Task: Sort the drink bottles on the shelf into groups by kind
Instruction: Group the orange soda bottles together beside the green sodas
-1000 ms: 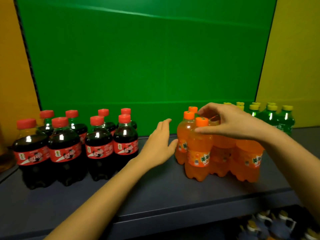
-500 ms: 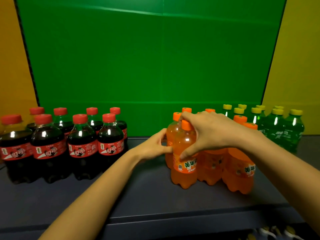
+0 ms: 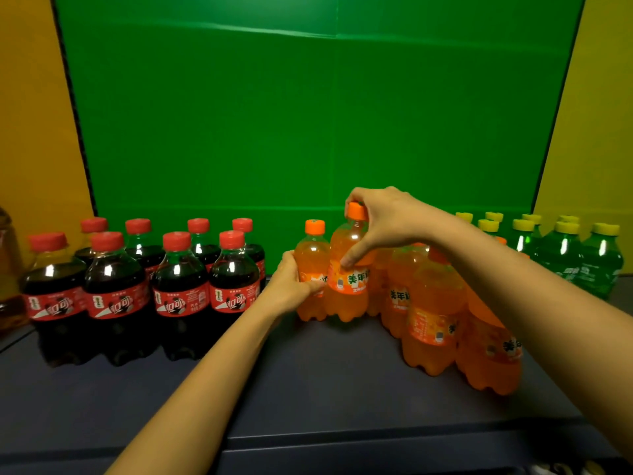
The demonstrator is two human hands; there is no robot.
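Three groups of small bottles stand on a dark shelf (image 3: 308, 389). Dark cola bottles (image 3: 116, 289) with red caps fill the left. Orange soda bottles (image 3: 431, 317) stand in the middle and right front. Green bottles (image 3: 561, 255) with yellow caps stand at the far right. My right hand (image 3: 380, 224) grips the neck and cap of one orange bottle (image 3: 347, 286), thumb on its shoulder. My left hand (image 3: 291, 286) holds the side of the leftmost orange bottle (image 3: 310, 255), fingers curled round its label.
A green panel (image 3: 308, 114) closes the back of the shelf, with yellow walls (image 3: 30, 132) on both sides. An amber bottle (image 3: 8, 269) shows at the far left edge. The shelf's front lip (image 3: 342, 443) runs below my arms.
My right hand has carried its orange bottle back toward the rear, beside the leftmost orange bottle. My left hand went from open beside the group to holding that leftmost bottle.
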